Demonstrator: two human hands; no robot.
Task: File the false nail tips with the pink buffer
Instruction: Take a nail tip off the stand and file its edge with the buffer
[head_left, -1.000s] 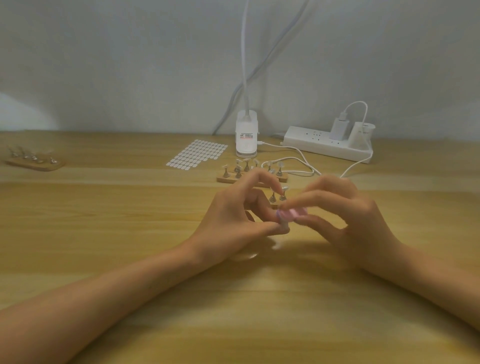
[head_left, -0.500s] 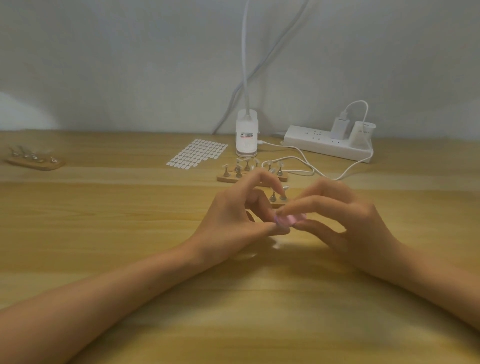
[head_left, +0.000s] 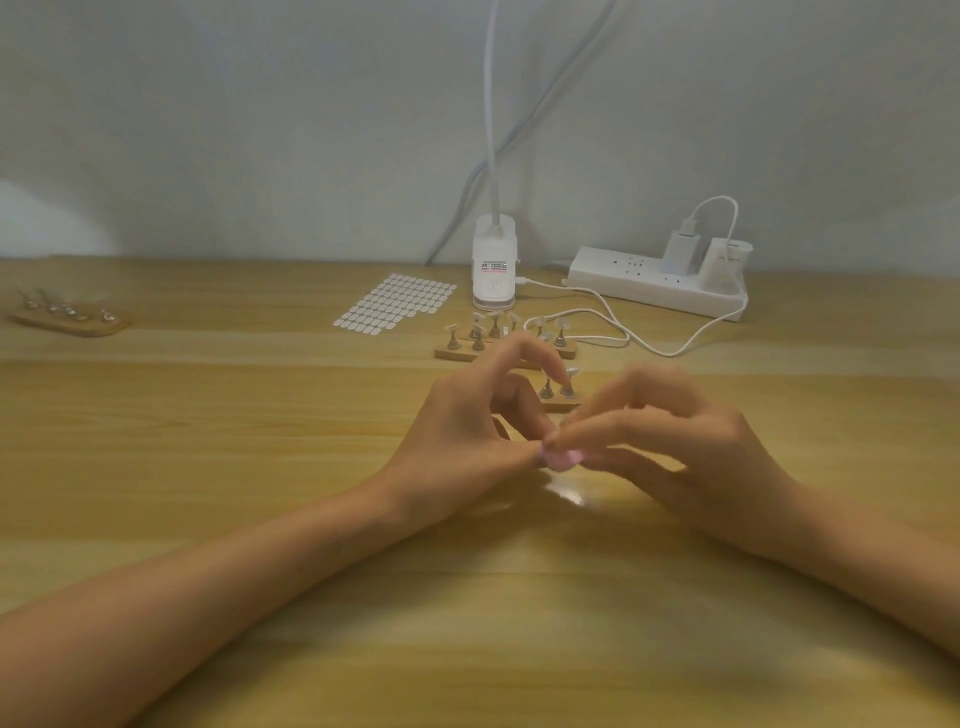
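Fingers (head_left: 597, 428) of the right hand (head_left: 691, 447) are curled, index and thumb pinching the pink buffer (head_left: 563, 458), which is held low over the worktop (head_left: 208, 441) mid-frame, right where both hands meet. Left hand (head_left: 467, 441): thumb and a bent finger close together at the buffer's left end, index arched above. Can't tell what they pinch, if anything; that spot is hidden and blurred. Both forearms rest on the worktop. Just behind the hands is a small wooden stand (head_left: 558, 402) with false nail tips (head_left: 571, 371) on upright pegs, partly covered by the left index. A longer stand (head_left: 504, 353) with more tips sits behind it. Further back: sheet of white adhesive tabs (head_left: 397, 301), white lamp base (head_left: 494, 270), power strip (head_left: 654, 283) with two plugs in it, and a white cable (head_left: 649, 345) looping on the worktop. Far left, well apart, another wooden holder (head_left: 72, 319) with pegs.
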